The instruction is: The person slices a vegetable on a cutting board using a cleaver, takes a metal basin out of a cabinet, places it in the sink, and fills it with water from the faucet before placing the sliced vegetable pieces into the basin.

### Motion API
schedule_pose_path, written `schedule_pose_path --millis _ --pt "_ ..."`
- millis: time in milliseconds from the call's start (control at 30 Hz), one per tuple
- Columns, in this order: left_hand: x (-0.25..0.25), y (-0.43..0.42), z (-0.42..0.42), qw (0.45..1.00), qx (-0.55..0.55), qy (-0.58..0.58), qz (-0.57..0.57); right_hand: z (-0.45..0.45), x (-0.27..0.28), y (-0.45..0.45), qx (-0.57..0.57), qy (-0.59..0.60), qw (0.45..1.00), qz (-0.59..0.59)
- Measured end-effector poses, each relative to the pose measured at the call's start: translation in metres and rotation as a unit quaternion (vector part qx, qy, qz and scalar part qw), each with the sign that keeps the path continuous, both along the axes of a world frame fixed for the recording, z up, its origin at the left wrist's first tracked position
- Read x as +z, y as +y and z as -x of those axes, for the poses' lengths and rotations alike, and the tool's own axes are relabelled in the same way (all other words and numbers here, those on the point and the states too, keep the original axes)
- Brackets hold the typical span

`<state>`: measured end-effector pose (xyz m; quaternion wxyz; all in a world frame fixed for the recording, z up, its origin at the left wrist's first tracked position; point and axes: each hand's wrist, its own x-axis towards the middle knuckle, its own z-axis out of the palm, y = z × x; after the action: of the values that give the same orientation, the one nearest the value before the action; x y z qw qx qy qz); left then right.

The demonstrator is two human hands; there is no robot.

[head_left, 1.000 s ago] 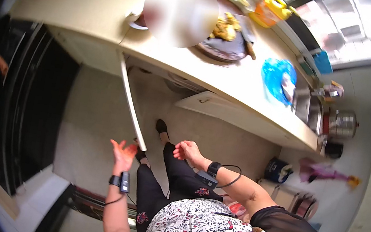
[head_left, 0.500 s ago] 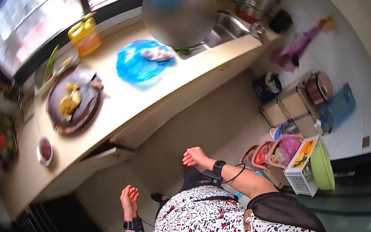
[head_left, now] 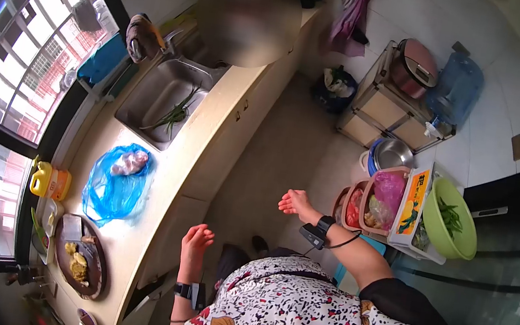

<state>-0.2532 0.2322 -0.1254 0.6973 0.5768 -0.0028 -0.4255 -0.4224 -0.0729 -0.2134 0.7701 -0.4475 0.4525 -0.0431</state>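
Observation:
My left hand (head_left: 197,242) hangs beside the counter's front edge, fingers loosely curled and holding nothing. Further right, over the floor, my right hand (head_left: 296,203) is also free, with its fingers half bent. Nearest to my left hand on the counter lies a blue plastic bag (head_left: 106,195) with a pale pink, meat-like piece (head_left: 131,163) on it. A round cutting board (head_left: 98,267) sits closer to me. On it are yellowish lumps (head_left: 78,266) and a broad-bladed cleaver (head_left: 71,228). Long green stalks (head_left: 176,113) rest in the metal sink (head_left: 158,88).
A yellow jug (head_left: 50,182) stands by the window, and a small bowl (head_left: 87,321) near the counter's end. To my right are a green basin (head_left: 463,240) with green vegetables, pink baskets (head_left: 357,185) of bags, and a cabinet (head_left: 363,121) bearing a rice cooker (head_left: 414,68).
My view has turned and moved along the counter, so the sink now shows fully and the cutting board sits lower. Both hands stay free in front of my body.

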Motion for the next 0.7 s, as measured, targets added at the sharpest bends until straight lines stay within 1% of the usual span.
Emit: schedule_pose_path --millis 33,100,200,367,433,467,500,600,700 --pt "-0.001 -0.015 -0.011 1.000 -0.018 -0.007 -0.005 -0.006 -0.007 -0.006 -0.009 -0.015 1.000 0.004" --pt "0.003 -0.052 -0.024 0.999 -0.049 -0.008 -0.008 -0.010 -0.005 -0.026 -0.024 -0.031 0.999 0.012" --pt "-0.006 -0.106 -0.054 0.996 -0.081 -0.005 -0.025 -0.036 0.001 -0.070 -0.041 -0.058 0.997 0.029" --pt "-0.019 -0.191 -0.112 0.996 -0.086 -0.014 -0.019 -0.103 0.010 -0.167 -0.041 -0.055 0.994 0.080" --pt "-0.022 -0.222 -0.134 0.997 -0.078 -0.007 -0.006 -0.124 0.010 -0.207 -0.030 -0.043 0.995 0.080" --pt "-0.022 -0.238 -0.144 0.998 -0.067 -0.009 -0.016 -0.133 0.013 -0.231 -0.019 -0.036 0.996 0.084" --pt "-0.019 -0.253 -0.155 0.998 -0.065 -0.002 -0.019 -0.146 0.019 -0.252 -0.017 -0.014 0.998 0.062" --pt "-0.020 -0.300 -0.184 0.996 -0.076 0.019 -0.034 -0.175 0.022 -0.317 -0.017 -0.039 0.994 0.105" --pt "-0.016 -0.333 -0.197 0.993 -0.105 0.018 -0.055 -0.200 0.016 -0.377 -0.043 -0.032 0.988 0.147"
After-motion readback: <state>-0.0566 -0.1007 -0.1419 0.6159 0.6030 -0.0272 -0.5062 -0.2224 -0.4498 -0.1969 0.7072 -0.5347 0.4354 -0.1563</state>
